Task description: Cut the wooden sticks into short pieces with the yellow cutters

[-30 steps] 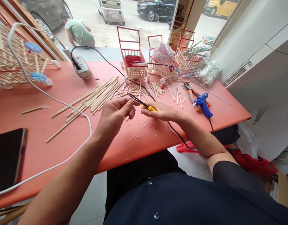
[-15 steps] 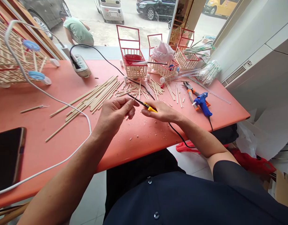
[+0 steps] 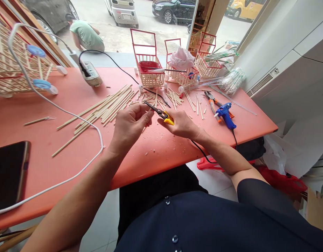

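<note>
My right hand (image 3: 184, 123) is closed round the yellow handles of a pair of snips (image 3: 158, 111), whose long dark blades point left and away from me. Close by the blade tips is my left hand (image 3: 133, 122), thumb and fingers pinched together. Whatever it pinches is mostly hidden; it may be a small stick piece. Just beyond both hands lie short cut wooden sticks (image 3: 174, 97). A fan of longer wooden sticks (image 3: 116, 106) spreads to the left. Small crumbs of wood are scattered on the pink table (image 3: 153, 164) below my hands.
Small stick-built carts stand at the back, one with a red dish (image 3: 151, 66), another with crumpled pink material (image 3: 182, 57). Pliers (image 3: 212, 101) and a blue glue gun (image 3: 225, 115) lie right. A white cable (image 3: 79, 117), power strip (image 3: 90, 74) and phone (image 3: 10, 173) are left. Someone (image 3: 86, 35) crouches outside.
The snips have turned slightly in my right hand, so the blades and pivot show more broadly. My left hand stays pinched near the tips; the whole view has shifted a little.
</note>
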The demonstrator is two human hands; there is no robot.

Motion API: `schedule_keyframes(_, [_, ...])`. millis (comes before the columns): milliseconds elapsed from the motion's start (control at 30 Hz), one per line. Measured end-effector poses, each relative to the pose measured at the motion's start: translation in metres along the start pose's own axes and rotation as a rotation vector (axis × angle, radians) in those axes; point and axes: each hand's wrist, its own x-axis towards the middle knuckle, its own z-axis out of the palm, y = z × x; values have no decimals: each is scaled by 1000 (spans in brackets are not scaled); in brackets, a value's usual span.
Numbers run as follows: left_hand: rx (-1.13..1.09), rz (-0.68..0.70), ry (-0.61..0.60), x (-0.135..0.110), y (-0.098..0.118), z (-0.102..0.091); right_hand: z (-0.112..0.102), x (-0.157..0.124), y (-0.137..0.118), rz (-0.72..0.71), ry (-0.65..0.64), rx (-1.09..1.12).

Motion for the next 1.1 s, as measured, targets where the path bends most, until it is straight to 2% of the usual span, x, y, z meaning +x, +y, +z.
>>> schedule_keyframes(100, [144, 72, 66, -3, 3, 2, 2, 2, 0, -8, 9, -10])
schedule_keyframes(167, [184, 89, 67, -5, 4, 3, 2, 3, 1, -20, -16, 4])
schedule_keyframes(300, [127, 48, 26, -5, 5, 3, 0, 5, 5, -1, -77, 22])
schedule_keyframes(500, [73, 10, -4, -3, 5, 2, -11, 10, 10, 41, -276, 67])
schedule_keyframes(600, [76, 6, -3, -4, 4, 2, -16, 10, 10, 36, -310, 86])
schedule_keyframes(800, [92, 29, -4, -4, 5, 3, -17, 9, 6, 23, -298, 118])
schedule_keyframes(967, [134, 20, 22, -5, 7, 4, -16, 7, 5, 41, -199, 35])
schedule_keyframes(1100, [152, 3, 45, -5, 7, 6, -13, 7, 7, -19, -131, 33])
